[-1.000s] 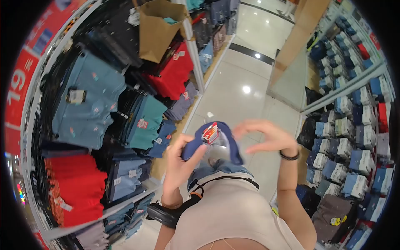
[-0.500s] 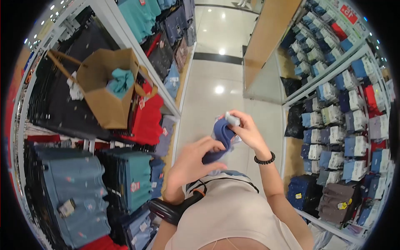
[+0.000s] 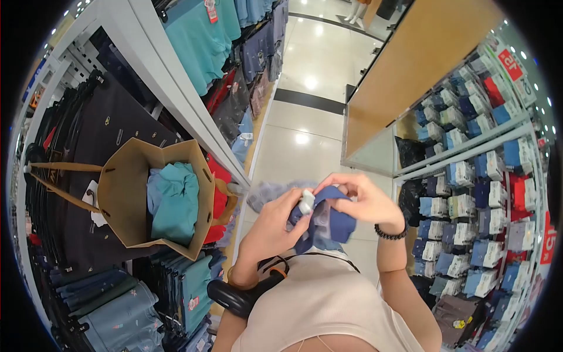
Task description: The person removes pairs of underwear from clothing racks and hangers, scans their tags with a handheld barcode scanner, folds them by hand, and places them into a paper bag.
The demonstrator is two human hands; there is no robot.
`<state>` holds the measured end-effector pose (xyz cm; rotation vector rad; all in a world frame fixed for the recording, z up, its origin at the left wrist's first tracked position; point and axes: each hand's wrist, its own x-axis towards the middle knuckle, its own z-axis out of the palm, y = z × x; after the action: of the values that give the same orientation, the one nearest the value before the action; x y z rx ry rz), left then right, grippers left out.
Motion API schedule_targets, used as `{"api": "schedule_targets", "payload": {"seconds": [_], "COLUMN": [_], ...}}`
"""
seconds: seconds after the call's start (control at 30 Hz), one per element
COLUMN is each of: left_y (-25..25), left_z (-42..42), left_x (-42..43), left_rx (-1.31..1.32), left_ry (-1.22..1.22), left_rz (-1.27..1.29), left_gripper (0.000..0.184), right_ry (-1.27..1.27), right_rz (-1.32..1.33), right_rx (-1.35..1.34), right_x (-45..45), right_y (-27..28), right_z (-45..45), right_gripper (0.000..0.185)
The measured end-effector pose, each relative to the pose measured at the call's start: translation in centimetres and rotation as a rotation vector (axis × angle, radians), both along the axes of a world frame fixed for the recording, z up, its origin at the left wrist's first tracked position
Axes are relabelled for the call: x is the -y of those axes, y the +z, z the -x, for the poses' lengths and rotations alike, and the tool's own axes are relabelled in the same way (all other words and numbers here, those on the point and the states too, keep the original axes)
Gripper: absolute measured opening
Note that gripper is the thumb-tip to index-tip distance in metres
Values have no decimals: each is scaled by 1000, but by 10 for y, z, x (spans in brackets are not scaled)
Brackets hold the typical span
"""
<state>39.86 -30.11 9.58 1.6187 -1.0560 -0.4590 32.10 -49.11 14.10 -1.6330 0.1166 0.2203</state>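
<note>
Between my hands, in front of my waist, is a navy-blue cloth garment [image 3: 340,226] bent into an open loop, with a paler inside. My left hand [image 3: 270,226] is closed on its left side, thumb and fingers pinching beside a small whitish piece [image 3: 306,202], which I cannot identify. My right hand [image 3: 369,202] grips the upper right edge of the cloth with bent fingers. A black handheld device with an orange part [image 3: 249,293] rests against my left forearm. Part of the garment is hidden behind my fingers.
At left, a brown paper bag [image 3: 126,202] holding teal and light-blue cloth [image 3: 176,199] stands by hanging dark garments [image 3: 94,129]. Racks of clothes [image 3: 199,41] line the left side. A right-hand rack [image 3: 469,217] bears many packaged garments. A wooden panel [image 3: 404,76] borders the tiled aisle.
The whitish piece has passed from beside my right fingers to my left. The cloth has been opened into a loop, with my right hand on its edge. The view has shifted toward the bag.
</note>
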Motion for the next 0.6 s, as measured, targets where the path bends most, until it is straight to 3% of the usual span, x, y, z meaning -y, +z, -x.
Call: {"api": "schedule_targets", "payload": {"seconds": [0.07,0.17,0.2,0.3,0.33,0.4,0.47,0.53,0.6], "left_y": [5,14,12,-21,-22,-21,-27,-26,-28], "left_z": [-6,-13,-13,-27,-33,-44,-51,-51,-49], "left_x": [9,19,23,43,54,64,68,73,79], "left_rx": [22,-243,-285,-466,-559,-573,-574,-527,-519], "left_ry": [100,207,280,550,623,765,859,933,997], "left_rz": [-13,-89,-82,93,229,263,325,310,319], "left_gripper": [25,27,29,24,24,23,23,24,24], "right_ry": [157,116,30,-185,32,674,1154,1186,1350], "right_rz": [-32,-148,269,629,407,221,306,81,57], "right_rx": [-52,-43,239,705,557,310,206,386,261], "right_x": [30,49,59,60,58,57,42,26,21], "right_y": [-8,-12,-21,-9,-5,-7,-47,-117,-125], "right_z": [-26,-62,-71,-78,-69,-60,-61,-50,-52], "right_gripper": [28,26,20,11,8,15,29,39,39]}}
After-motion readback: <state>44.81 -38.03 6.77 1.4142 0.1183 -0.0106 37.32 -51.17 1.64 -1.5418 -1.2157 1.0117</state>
